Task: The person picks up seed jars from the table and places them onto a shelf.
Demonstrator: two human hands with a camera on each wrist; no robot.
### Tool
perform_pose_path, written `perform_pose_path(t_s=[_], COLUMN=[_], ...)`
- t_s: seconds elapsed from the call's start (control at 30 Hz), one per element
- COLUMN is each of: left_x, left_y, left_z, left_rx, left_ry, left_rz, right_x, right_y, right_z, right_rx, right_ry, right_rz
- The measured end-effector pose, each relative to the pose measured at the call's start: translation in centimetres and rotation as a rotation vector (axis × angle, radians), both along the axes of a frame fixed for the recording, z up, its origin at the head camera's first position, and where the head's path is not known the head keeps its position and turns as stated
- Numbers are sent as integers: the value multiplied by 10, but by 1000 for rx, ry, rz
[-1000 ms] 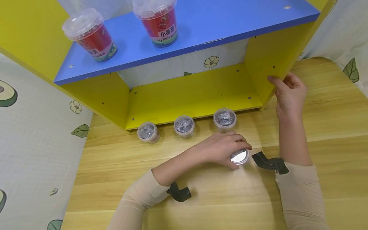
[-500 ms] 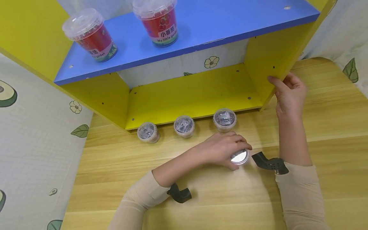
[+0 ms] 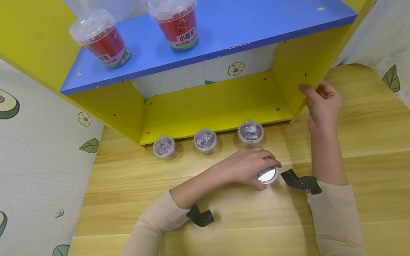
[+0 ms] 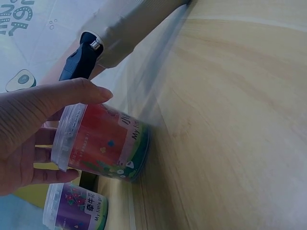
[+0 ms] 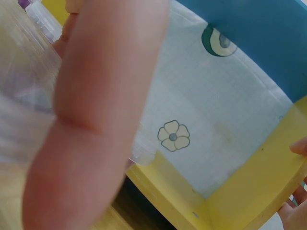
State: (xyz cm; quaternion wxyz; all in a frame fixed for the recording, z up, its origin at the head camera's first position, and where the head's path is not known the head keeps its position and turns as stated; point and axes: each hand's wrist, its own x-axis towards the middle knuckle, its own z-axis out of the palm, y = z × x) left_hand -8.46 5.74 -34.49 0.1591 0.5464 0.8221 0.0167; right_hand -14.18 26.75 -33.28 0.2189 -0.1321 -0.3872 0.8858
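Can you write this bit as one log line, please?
left hand: grips red-label cup | right hand: holds yellow side panel | blue shelf: two red cups | table: three other cups

There are six lidded cups (image 3: 250, 131): two on one blue shelf (image 3: 256, 21), four on one counter (image 3: 272, 220). Two hands (image 3: 248, 165), two black wrist devices (image 3: 200, 216), one yellow bottom board (image 3: 217, 106) and two yellow side panels (image 3: 294, 67) show.
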Motion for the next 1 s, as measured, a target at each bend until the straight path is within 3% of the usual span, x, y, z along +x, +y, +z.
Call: perform_pose_path(t_s=[0.67,1.0], left_x=[0,-6], left_y=[0,-1], left_z=[2,17], left_rx=[-3,-31], left_ry=[18,1], left_rz=[-31,-30], right_x=[2,0], right_y=[-1,0], right_z=[-1,-1], right_rx=[5,9], right_ry=[-3,-3], right_rz=[4,-2])
